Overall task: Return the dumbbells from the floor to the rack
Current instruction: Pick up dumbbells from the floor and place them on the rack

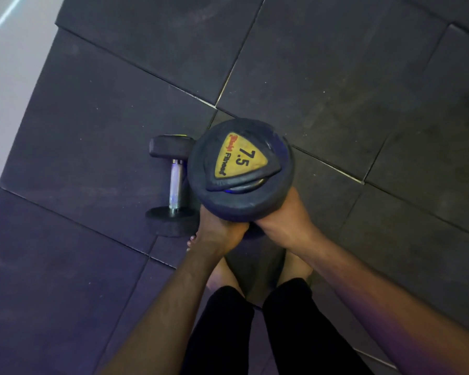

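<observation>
A black dumbbell (240, 169) with a yellow "7.5" label stands on end in the air, its top head facing the camera. My left hand (218, 234) and my right hand (284, 215) both grip it from below, around the handle under that head; the handle and lower head are mostly hidden. A second black dumbbell (173, 185) with a chrome handle lies on the floor just left of the held one, one head partly covered by it. No rack is in view.
Dark rubber floor tiles (336, 77) spread all around. A pale wall (8, 90) runs along the far left. My bare feet (222, 274) and black shorts (255, 334) are directly below the held dumbbell.
</observation>
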The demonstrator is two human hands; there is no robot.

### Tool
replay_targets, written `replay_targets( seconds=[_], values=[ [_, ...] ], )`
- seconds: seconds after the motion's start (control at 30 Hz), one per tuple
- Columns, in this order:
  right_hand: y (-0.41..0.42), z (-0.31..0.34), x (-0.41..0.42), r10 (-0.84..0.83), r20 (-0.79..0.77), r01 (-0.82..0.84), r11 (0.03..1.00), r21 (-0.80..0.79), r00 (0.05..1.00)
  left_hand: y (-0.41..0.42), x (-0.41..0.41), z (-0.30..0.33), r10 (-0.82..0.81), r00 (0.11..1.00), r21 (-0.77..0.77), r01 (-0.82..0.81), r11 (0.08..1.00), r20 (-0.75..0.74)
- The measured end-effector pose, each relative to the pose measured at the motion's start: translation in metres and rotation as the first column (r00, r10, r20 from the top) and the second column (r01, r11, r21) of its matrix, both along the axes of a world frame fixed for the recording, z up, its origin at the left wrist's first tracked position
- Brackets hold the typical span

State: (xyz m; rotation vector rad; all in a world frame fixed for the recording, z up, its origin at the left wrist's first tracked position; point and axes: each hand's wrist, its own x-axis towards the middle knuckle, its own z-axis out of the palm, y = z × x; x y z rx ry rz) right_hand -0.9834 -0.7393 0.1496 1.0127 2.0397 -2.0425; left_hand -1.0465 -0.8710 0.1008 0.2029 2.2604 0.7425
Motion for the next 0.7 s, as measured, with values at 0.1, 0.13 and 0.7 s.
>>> replay_targets(
  seconds=[0.1, 0.13, 0.7],
  values=[
    [-0.009, 0.028, 0.0, -0.015, -0.021, 0.015, 1.0, -0.007, 1.0, -0.011, 0.008, 0.035, -0.037, 0.995, 0.007, 0.037, 0.999, 0.097],
    [-0.012, 0.038, -0.002, -0.033, -0.04, 0.032, 0.999, -0.018, 0.999, -0.015, 0.014, 0.043, -0.033, 0.991, 0.05, 0.026, 0.998, 0.132],
    [-0.028, 0.396, -0.028, -0.054, -0.249, 0.027, 0.994, -0.108, 0.967, -0.04, 0.001, 0.439, 0.206, 0.978, 0.318, -0.202, 0.926, 0.019]
  ],
)
